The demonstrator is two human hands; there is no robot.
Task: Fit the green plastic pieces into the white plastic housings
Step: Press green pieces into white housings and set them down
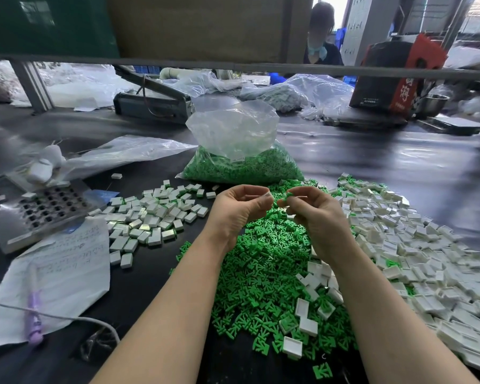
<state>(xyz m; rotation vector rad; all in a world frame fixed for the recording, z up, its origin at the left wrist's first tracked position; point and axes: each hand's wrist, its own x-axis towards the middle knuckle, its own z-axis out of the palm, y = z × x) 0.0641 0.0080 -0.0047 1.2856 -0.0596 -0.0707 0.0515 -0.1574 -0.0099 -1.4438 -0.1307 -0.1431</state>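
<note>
My left hand (240,206) is raised over the table and pinches a small white housing (267,195) at its fingertips. A few centimetres to its right, my right hand (313,209) pinches a green piece (288,195); the two parts are close but apart. Beneath both hands lies a wide heap of loose green pieces (266,273). Empty white housings (416,250) are piled along the right side. A flatter group of white housings with green showing (150,217) lies to the left.
A clear bag of green pieces (241,164) stands behind the hands. A metal plate with holes (47,209), a handwritten paper (64,270), a purple pen (34,314) and a cable (67,317) lie left. A person sits across the table at the back.
</note>
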